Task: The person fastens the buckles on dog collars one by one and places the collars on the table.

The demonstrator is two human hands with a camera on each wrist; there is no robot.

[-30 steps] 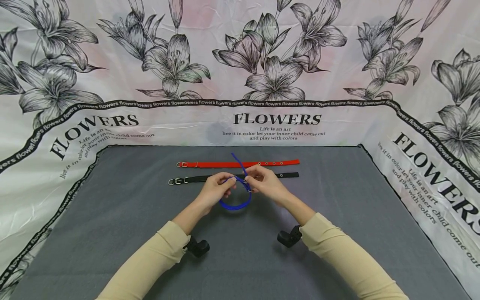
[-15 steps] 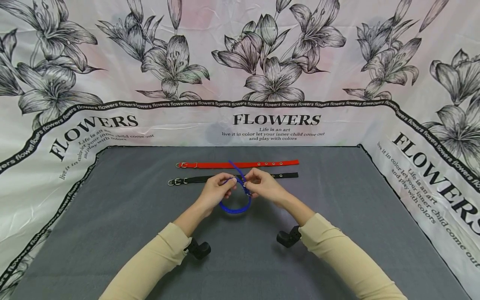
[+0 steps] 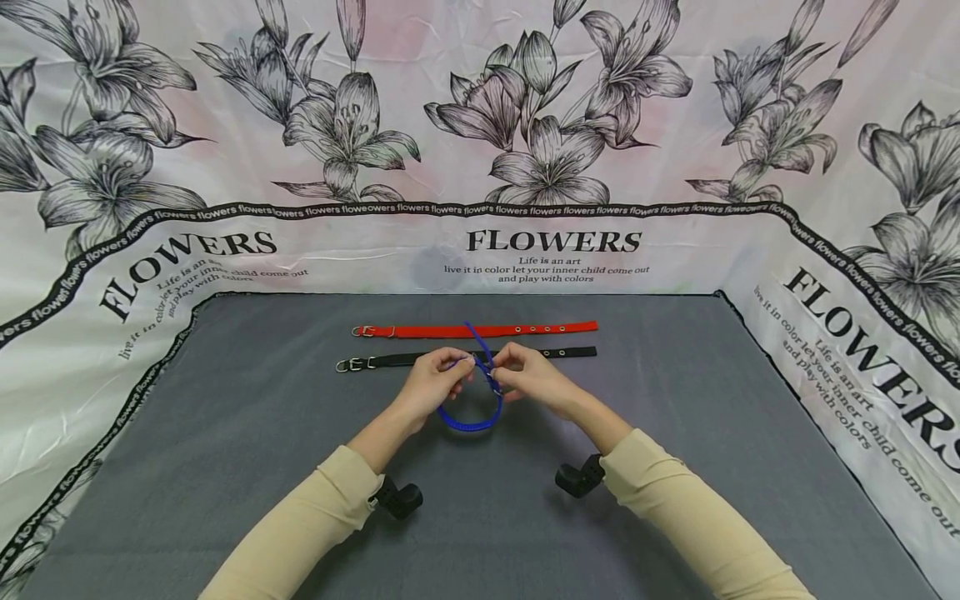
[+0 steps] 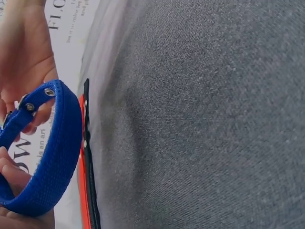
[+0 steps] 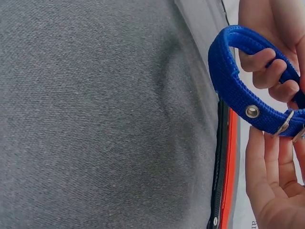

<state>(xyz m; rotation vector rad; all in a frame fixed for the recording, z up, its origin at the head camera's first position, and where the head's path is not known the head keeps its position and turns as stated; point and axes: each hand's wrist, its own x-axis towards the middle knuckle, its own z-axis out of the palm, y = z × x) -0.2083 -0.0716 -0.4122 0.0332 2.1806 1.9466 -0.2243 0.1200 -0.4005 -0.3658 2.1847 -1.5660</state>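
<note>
Between the hands, a blue collar (image 3: pixel 470 426) of woven webbing is bent into a loop, with metal eyelets and a metal buckle. Its free end (image 3: pixel 475 335) sticks up past the buckle. My left hand (image 3: pixel 433 382) grips the band at the loop's left side; in the right wrist view, its curled fingers (image 5: pixel 269 71) lie against the collar. At the buckle side, my right hand (image 3: pixel 531 377) pinches the strap in the head view. From the right wrist, the right hand's fingers (image 5: pixel 271 162) reach up under the band near the buckle (image 5: pixel 284 123); the thumb is out of frame.
Beyond the hands, a red collar (image 3: pixel 450 331) and a black collar (image 3: pixel 393 360) lie flat, side by side, on the grey cloth (image 3: pixel 480 533). The hands partly cover the black one. A floral curtain (image 3: pixel 555 250) hangs behind and at both sides.
The collar's loop has sunk slightly, and its free end stands lower than one second ago. My right hand has shifted a little downward along the strap. The left hand keeps its grip.
</note>
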